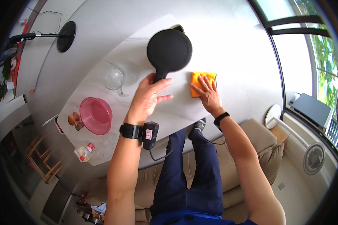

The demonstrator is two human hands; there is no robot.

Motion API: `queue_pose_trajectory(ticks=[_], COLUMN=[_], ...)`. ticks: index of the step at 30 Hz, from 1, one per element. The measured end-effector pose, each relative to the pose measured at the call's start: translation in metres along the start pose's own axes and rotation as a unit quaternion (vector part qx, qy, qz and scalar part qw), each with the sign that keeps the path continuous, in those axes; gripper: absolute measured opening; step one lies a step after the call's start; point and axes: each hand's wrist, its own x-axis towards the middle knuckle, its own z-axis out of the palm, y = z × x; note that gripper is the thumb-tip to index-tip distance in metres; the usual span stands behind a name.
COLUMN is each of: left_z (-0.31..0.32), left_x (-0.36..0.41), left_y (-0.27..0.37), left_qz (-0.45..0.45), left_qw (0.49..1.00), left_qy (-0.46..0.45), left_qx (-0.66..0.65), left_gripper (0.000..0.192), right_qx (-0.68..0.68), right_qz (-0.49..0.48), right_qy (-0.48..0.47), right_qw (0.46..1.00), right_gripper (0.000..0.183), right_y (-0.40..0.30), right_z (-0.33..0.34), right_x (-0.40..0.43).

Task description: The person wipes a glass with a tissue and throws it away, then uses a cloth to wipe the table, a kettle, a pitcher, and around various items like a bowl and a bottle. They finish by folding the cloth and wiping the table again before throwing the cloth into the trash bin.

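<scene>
My left hand (152,94) holds the handle of a black frying pan (169,50) between thumb and palm, with some fingers spread. The pan shows a plain dark round face over the far part of the marble-patterned table (163,112). Beneath its far edge a small rim of another object peeks out, too hidden to name. My right hand (209,94) lies with spread fingers on a folded orange cloth (197,81), which rests on the tabletop. Left of the pan, a clear glass jug (113,77) with a handle sits on the table.
A pink plastic basin (95,116) is at the table's left, beside brown rounded objects (73,118). Nearer are a red-capped bottle (87,150) and clear glasses (109,140). A beige sofa (236,168) lines the near side. A white fan (314,158) stands right; a black round stand base (66,36) is far left.
</scene>
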Motion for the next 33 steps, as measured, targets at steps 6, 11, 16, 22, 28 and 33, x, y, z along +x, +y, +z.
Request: queue_pose_trajectory(ticks=[6, 11, 16, 22, 28, 33], left_z=[-0.001, -0.001, 0.019, 0.047, 0.08, 0.085], left_x=[-0.003, -0.076, -0.162, -0.214, -0.227, -0.206], left_y=[-0.029, -0.089, -0.133, -0.169, -0.213, -0.191], left_qz=[0.037, 0.037, -0.047, -0.093, -0.084, -0.026], left_qw=[0.999, 0.997, 0.986, 0.977, 0.956, 0.95], left_qy=[-0.002, 0.074, 0.158, 0.186, 0.225, 0.226], left_qx=[0.026, 0.007, -0.004, -0.049, -0.167, -0.216], left_gripper=[0.022, 0.028, 0.039, 0.032, 0.031, 0.029], right_qx=[-0.004, -0.033, -0.06, -0.03, -0.072, -0.072], right_qz=[-0.014, -0.098, -0.198, -0.234, -0.289, -0.452], right_qy=[-0.025, -0.045, -0.011, 0.056, 0.069, -0.051], right_qw=[1.0, 0.994, 0.978, 0.97, 0.952, 0.888], right_gripper=[0.073, 0.067, 0.06, 0.071, 0.07, 0.064], right_y=[0.006, 0.026, 0.032, 0.025, -0.008, -0.003], right_z=[-0.003, -0.019, -0.039, -0.052, -0.039, -0.006], right_x=[0.003, 0.043, 0.163, 0.309, 0.313, 0.169])
